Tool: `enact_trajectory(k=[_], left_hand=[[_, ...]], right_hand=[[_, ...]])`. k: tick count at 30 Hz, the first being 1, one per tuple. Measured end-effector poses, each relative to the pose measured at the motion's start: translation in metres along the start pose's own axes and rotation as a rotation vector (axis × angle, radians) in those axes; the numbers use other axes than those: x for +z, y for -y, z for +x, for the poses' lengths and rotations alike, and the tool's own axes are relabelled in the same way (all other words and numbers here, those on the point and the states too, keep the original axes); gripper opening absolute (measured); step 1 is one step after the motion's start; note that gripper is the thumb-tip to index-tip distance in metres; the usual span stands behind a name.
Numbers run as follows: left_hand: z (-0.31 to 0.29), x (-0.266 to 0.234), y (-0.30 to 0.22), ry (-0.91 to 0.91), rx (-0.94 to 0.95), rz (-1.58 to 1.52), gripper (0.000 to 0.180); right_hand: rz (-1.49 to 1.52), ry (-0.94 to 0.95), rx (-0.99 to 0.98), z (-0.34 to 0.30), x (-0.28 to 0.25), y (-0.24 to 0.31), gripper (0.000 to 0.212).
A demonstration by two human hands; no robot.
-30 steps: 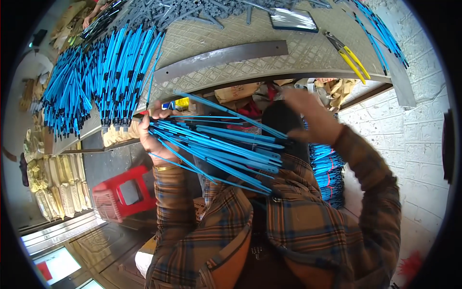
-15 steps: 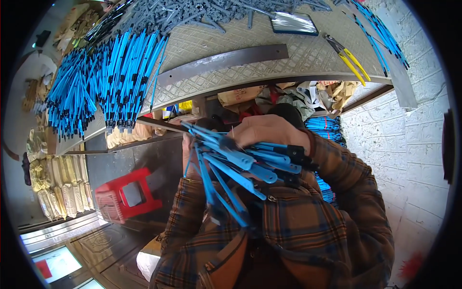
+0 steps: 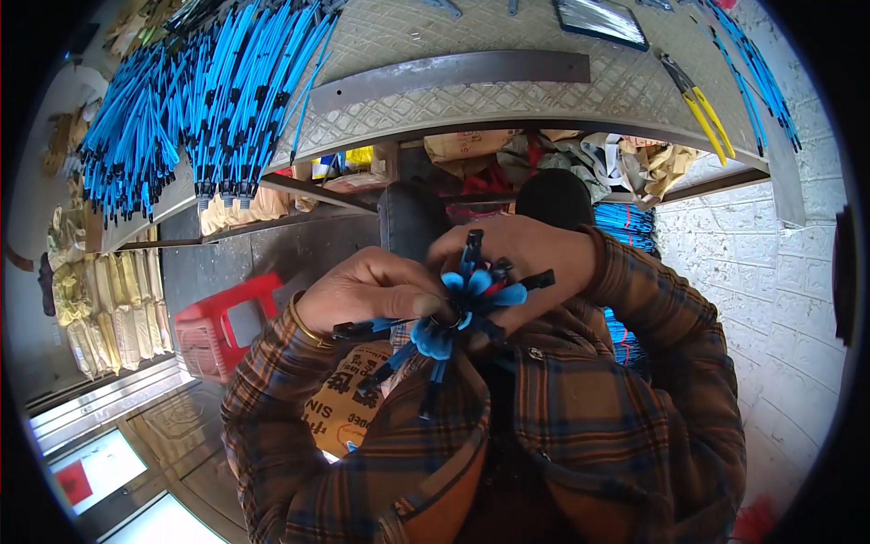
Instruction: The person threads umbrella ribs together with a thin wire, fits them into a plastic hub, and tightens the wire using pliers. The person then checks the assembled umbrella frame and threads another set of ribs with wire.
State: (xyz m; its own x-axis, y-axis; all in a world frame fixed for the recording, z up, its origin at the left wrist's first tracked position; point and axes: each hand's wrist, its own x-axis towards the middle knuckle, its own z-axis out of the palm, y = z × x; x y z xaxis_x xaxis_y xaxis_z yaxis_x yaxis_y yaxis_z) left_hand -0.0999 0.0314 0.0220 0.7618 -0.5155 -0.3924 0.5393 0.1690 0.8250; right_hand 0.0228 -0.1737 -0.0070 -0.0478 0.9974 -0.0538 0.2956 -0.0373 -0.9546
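In front of my chest is a bundle of slim blue rods with black end pieces (image 3: 432, 339). Its near end faces up at me, with the tips fanned out around a dark middle. My right hand (image 3: 544, 257) is closed around the bundle from the right, its lower fingers partly covered by the rods. From the left, my left hand (image 3: 370, 288) pinches at the bundle's middle, thumb on top. Whether a small part sits under that thumb is hidden. The rest of the rods' length points away beneath my hands.
On the table (image 3: 435, 104) ahead lie large piles of blue rods (image 3: 240, 109), a flat metal bar (image 3: 453, 74), yellow-handled pliers (image 3: 702, 109) and a shiny tray (image 3: 600, 20). A red plastic stool (image 3: 213, 331) stands left. A printed brown sack (image 3: 344, 408) is below my left forearm.
The bundle has turned from lying sideways to standing end-on toward me. My left hand has come up from behind the rods to their near end. The view has shifted slightly.
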Motion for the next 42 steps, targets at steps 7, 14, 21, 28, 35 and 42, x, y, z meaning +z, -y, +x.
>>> enact_trajectory(k=[7,14,21,28,35,42], left_hand=[[0.0,-0.011,0.016,-0.039,0.146,-0.096,0.027],[0.007,-0.017,0.005,0.041,0.08,-0.212,0.026],[0.026,-0.017,0.003,0.024,0.08,-0.157,0.027],[0.027,-0.017,-0.006,0.037,0.01,-0.024,0.029],[0.038,-0.023,-0.007,0.083,-0.031,-0.067,0.027],[0.059,-0.032,-0.012,0.046,-0.052,-0.045,0.03]], right_hand=[[1.174,-0.137,-0.163,-0.009,0.022,-0.041,0.117],[0.911,-0.147,-0.147,-0.017,0.058,-0.059,0.108],[0.881,-0.191,-0.049,0.003,0.052,-0.068,0.076],[0.668,0.001,-0.13,0.012,0.044,-0.072,0.043],[0.857,-0.136,-0.016,0.0,0.051,-0.06,0.031],[0.909,-0.268,0.043,-0.007,0.05,-0.065,0.032]])
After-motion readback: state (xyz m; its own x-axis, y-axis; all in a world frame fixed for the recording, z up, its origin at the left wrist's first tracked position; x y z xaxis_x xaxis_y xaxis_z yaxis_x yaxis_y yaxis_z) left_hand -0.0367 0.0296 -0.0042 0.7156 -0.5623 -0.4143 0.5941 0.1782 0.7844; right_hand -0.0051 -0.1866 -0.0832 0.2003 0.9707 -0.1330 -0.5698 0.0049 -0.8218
